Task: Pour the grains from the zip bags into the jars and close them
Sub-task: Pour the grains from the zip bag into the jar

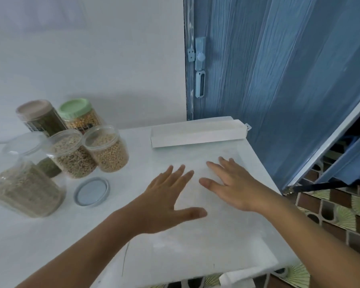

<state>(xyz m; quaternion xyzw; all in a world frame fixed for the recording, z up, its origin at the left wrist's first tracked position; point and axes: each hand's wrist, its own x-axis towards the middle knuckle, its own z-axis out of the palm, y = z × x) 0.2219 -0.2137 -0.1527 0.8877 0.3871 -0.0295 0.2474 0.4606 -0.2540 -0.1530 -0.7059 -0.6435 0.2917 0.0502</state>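
I judge the pouring mostly done here: 2 clear plastic jars stand open with grain to the brim, the one of pale round grains (107, 149) and the one of mixed brownish grains (71, 153) just beside it on the white tabletop (195, 256). Behind them, the jar with the pale green screw lid (79, 115) and the jar with the beige lid (40, 117) already look closed. A big clear jar of greenish grain (24, 190) sits nearest on the left, blurred, and I cannot tell whether it has a lid on. I see no zip bag clearly.

The step in hand, as I read it, is closing. The loose round grey-blue lid (92, 191) lies flat near my left hand (164, 197), so I should lift it by the rim, set it level on an open jar, and steady that jar while turning, since full jars spill easily.

My left hand is spread wide, fingers straight, holding nothing. My right hand (230, 181) is likewise flat and splayed, palm down low over the tabletop, gripping nothing. A long white cardboard box (197, 133) lies beyond both.
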